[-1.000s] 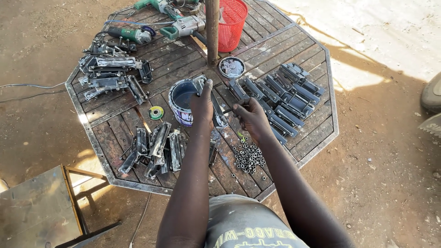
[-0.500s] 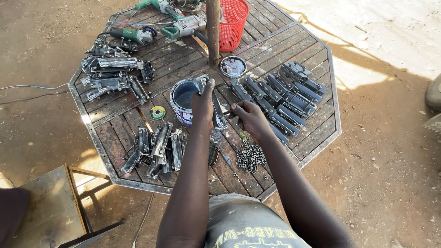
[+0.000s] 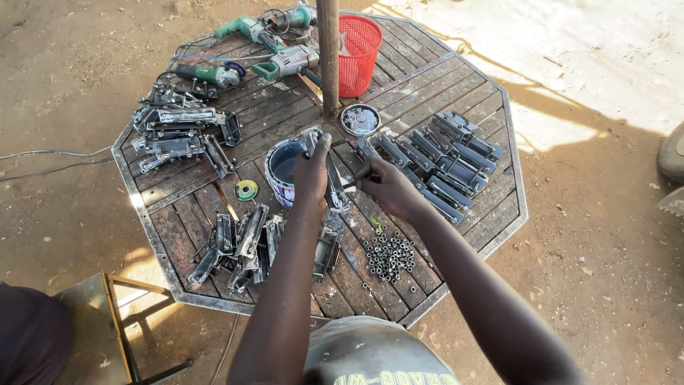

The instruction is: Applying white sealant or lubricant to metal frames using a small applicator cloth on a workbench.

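My left hand (image 3: 311,173) grips a long grey metal lock part (image 3: 333,187) and holds it upright over the wooden octagonal table (image 3: 427,285), right beside an open paint tin (image 3: 279,170). My right hand (image 3: 387,187) pinches a thin small piece against the side of that part; what the piece is I cannot tell. A heap of small dark nuts (image 3: 388,255) lies on the table just below my right hand.
Rows of metal lock cases (image 3: 445,160) lie to the right, more parts (image 3: 242,246) front left and back left (image 3: 178,132). Power tools (image 3: 249,57), a red basket (image 3: 358,53) and a pole (image 3: 328,57) stand at the back. A metal stool (image 3: 92,328) is left.
My right hand has risen from near the nuts to the metal part in my left hand. The left hand has stayed by the tin.
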